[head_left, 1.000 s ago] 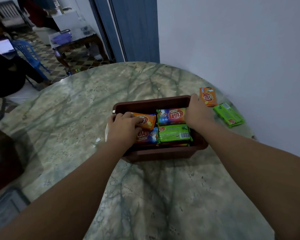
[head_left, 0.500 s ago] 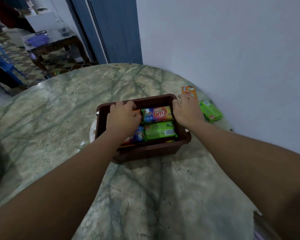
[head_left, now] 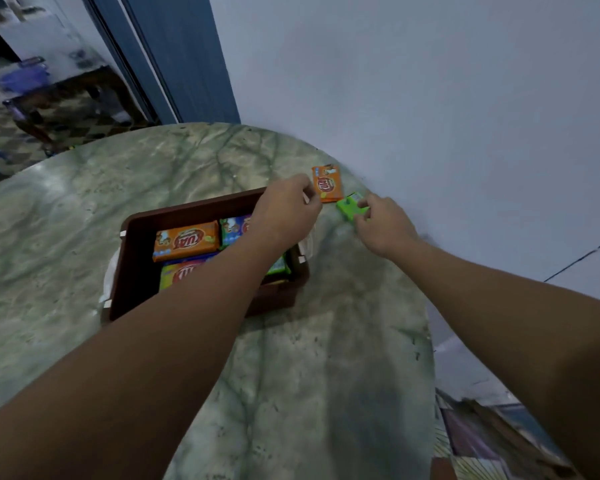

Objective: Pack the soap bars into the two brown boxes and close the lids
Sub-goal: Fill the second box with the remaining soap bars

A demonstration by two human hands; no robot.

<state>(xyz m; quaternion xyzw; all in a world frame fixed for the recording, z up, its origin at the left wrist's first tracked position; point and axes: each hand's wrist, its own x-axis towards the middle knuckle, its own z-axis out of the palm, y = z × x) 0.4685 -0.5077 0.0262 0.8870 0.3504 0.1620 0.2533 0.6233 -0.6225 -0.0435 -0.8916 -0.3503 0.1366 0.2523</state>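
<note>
I see one brown box (head_left: 132, 271) at nine o'clock, lid off, nearly full of soap bars. My right hand (head_left: 383, 225) pinches the green bar (head_left: 347, 206); my left hand (head_left: 288, 211) – fingers curled – reaches the orange bar (head_left: 327, 183) at twelve. Second box unseen.

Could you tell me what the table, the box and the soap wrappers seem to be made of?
Table: polished green-veined stone, likely marble; it reflects light. Box: probably moulded plastic, smooth brown walls. Orange soap and green soap: glossy printed wrappers, film or paper unclear.
</note>
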